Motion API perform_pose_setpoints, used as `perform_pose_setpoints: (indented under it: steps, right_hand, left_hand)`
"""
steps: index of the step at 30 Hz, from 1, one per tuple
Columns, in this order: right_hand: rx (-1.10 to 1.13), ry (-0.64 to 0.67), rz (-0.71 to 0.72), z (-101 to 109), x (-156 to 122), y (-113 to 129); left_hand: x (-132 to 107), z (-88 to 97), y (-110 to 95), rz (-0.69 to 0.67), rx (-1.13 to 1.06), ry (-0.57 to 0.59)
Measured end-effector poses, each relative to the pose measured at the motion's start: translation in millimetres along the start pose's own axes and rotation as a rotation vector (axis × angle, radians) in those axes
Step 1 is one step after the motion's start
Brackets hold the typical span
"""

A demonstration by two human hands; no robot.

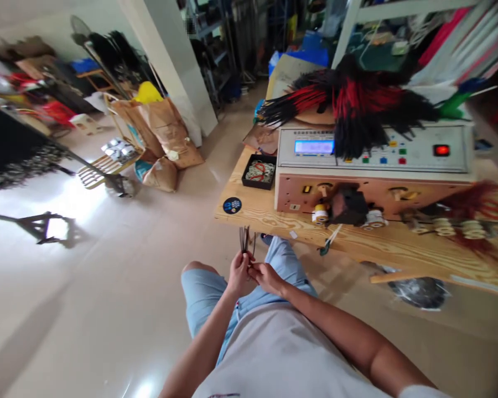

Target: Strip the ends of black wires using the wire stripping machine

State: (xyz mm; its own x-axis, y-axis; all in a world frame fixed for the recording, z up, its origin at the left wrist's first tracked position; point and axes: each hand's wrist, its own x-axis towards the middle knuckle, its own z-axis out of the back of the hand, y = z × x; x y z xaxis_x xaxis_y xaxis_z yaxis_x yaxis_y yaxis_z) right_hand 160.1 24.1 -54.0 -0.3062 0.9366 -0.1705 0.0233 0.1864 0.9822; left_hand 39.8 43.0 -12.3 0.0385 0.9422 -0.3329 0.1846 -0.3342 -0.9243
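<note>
Over my lap, my left hand is closed around a small bunch of thin dark wires, whose ends stick up past the fingers. Close against it, my right hand has its fingers pinched together at the lower side of the bunch. One dark strand stands a little apart, to the right of the others. What exactly the right fingertips grip is too small to make out.
A wooden table in front bears a machine with a lit display. Black and red wires are heaped on top of it. A black box of small pale pieces sits beside it. Paper sacks stand on the floor.
</note>
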Motion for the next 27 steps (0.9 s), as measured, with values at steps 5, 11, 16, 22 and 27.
perform_pose_setpoints:
  steps: [5, 11, 16, 22, 27]
  right_hand:
    - [0.081, -0.048, -0.033, -1, -1, -5]
    - [0.111, -0.036, -0.075, 1, -4, -11]
    - [0.209, -0.273, -0.065, 43, 18, -1]
    - [0.715, -0.62, 0.041, 121, 53, 30]
    - [0.769, -0.644, 0.158, 141, 62, 56]
  left_hand:
    - [-9, -2.1, 9, 0.062, -0.067, 0.076]
    - [-10, 0.1, 12, 0.099, -0.129, 0.127]
    - [-3, 8.9, 9, -0.066, -0.109, -0.093]
    - [-2, 15.1, 5, 0.005, -0.188, -0.051]
    - [-4, 14.5, 7, 0.023, -0.206, -0.042]
